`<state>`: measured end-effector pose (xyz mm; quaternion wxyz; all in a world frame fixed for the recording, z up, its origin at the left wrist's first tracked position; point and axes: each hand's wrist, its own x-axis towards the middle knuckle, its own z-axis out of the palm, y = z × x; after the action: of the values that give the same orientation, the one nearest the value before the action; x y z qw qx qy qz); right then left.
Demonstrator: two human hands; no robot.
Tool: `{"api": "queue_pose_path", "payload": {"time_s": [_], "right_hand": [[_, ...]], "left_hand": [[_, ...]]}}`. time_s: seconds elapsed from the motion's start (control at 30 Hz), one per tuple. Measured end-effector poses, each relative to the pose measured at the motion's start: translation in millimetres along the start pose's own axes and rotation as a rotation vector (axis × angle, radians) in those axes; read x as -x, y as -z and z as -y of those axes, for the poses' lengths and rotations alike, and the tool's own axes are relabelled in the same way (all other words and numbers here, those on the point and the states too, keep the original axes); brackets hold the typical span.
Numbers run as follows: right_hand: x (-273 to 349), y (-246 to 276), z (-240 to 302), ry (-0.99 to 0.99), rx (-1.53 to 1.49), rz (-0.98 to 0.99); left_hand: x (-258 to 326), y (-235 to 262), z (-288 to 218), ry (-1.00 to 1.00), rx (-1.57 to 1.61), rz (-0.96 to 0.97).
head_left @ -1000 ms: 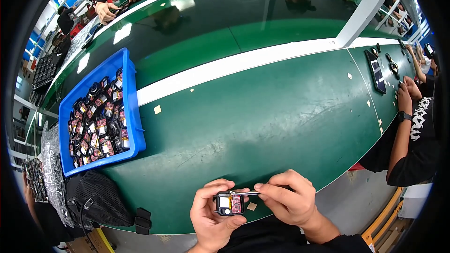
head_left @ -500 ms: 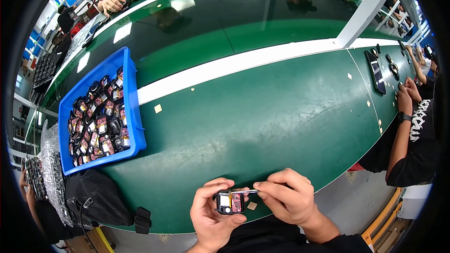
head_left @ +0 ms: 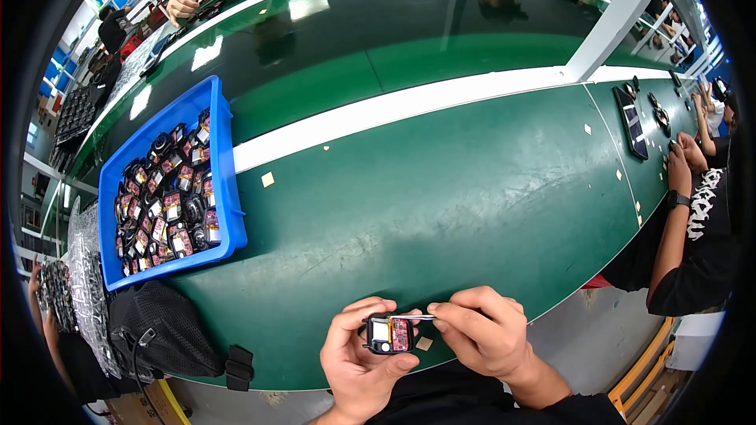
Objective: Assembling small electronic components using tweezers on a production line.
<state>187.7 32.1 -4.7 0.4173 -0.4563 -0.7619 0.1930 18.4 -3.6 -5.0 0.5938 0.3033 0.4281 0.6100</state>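
Close to the table's front edge, my left hand grips a small open black watch case by its sides. Inside the case show a red circuit board, a white block and a strip of yellow tape. My right hand pinches thin metal tweezers, whose tip reaches the upper edge of the case; whether the tip grips anything is too small to tell. A small tan square lies on the green table between the two hands.
At left a blue bin holds many similar open watch cases. A black mesh bag with a strap sits in front of it. Tan scraps dot the table. At right, a co-worker's arm rests near a dark phone-like slab.
The watch case has tilted and risen slightly in my left hand. The tweezers' tip stays at its upper edge. Across the table, a person's hands have shifted a little.
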Motion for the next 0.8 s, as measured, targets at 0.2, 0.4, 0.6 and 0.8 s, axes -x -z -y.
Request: {"api": "queue_pose_path", "payload": {"time_s": [0.2, 0.4, 0.6, 0.8], "right_hand": [[1, 1, -1, 0.047, 0.038, 0.042], [1, 1, -3, 0.064, 0.051, 0.062], [-2, 2, 1, 0.010, -0.017, 0.077], [-1, 1, 4, -0.071, -0.098, 0.001]], "left_hand": [[1, -4, -1, -0.025, 0.020, -0.034], [1, 0, 1, -0.088, -0.003, -0.024], [4, 8, -7, -0.056, -0.027, 0.035], [-9, 39, -37, -0.129, 0.012, 0.024]]}}
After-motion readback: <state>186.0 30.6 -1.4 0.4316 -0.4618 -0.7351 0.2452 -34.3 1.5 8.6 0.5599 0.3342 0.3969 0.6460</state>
